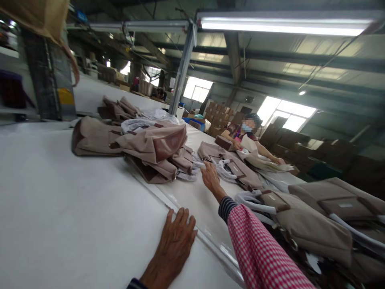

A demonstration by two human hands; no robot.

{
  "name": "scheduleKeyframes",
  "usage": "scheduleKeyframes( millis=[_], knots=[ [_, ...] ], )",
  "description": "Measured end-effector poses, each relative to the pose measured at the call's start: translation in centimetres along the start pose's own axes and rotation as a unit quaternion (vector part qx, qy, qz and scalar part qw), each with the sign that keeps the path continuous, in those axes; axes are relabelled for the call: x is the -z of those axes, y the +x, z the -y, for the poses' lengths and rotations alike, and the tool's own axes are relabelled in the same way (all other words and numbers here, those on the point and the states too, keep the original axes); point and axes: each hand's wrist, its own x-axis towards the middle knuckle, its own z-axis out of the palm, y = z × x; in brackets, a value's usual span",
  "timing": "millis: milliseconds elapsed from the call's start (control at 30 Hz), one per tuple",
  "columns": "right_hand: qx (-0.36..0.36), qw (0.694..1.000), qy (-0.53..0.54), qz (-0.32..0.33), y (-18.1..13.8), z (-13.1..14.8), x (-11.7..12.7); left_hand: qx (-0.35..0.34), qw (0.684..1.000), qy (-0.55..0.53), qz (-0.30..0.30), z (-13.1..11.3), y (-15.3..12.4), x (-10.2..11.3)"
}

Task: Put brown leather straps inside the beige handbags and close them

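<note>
Braced and reaching

Left hand [174, 245] lies spread on the tabletop [66, 220], probably for support. Right hand [211, 177] extends between heaped bags [150, 140] and laid-out bags [313, 224]; whether it pinches a handle [196, 164], likely wrapped against scuffs, I cannot tell. Beyond, a co-worker [234, 131] holds pale material [263, 163].

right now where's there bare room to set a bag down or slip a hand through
The broad white tabletop is bare left of the left hand, this side of the piled bags. A narrower strip lies between that hand and the right forearm. Crowded: that pile and the bags at right.
</note>
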Motion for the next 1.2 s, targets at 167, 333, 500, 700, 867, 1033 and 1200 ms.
scheduleKeyframes(
  millis=[167, 333, 500, 700, 867, 1033, 1200],
  knots=[
    [-0.004, 0.999, -0.033, 0.031, 3.3, 0.4, -3.6, -0.017, 1.0, 0.024, -0.01, -0.4, 0.6, 1.0],
    [0.004, 0.995, -0.075, 0.06, 1.9, -1.3, -6.2, -0.005, 0.998, 0.041, 0.05, -0.4, 1.6, 1.3],
    [-0.065, 0.99, -0.109, 0.056, 4.1, -2.2, -6.7, -0.032, 0.998, 0.047, 0.021, 0.1, 2.0, 1.3],
    [-0.066, 0.99, -0.108, 0.065, 7.4, -3.6, -8.3, -0.031, 0.998, 0.057, 0.027, 0.6, 2.1, 0.9],
    [-0.034, 0.992, -0.093, 0.083, 8.3, -4.6, -9.4, -0.058, 0.993, 0.074, 0.072, 1.2, 0.6, 0.0],
    [-0.025, 0.996, -0.085, 0.024, 7.6, -4.4, -9.9, -0.047, 0.992, 0.073, 0.094, 1.5, -0.7, -0.9],
    [-0.029, 0.999, -0.037, -0.003, 7.3, -4.8, -10.3, -0.052, 0.992, 0.068, 0.096, 1.7, -0.3, -0.3]
  ],
)
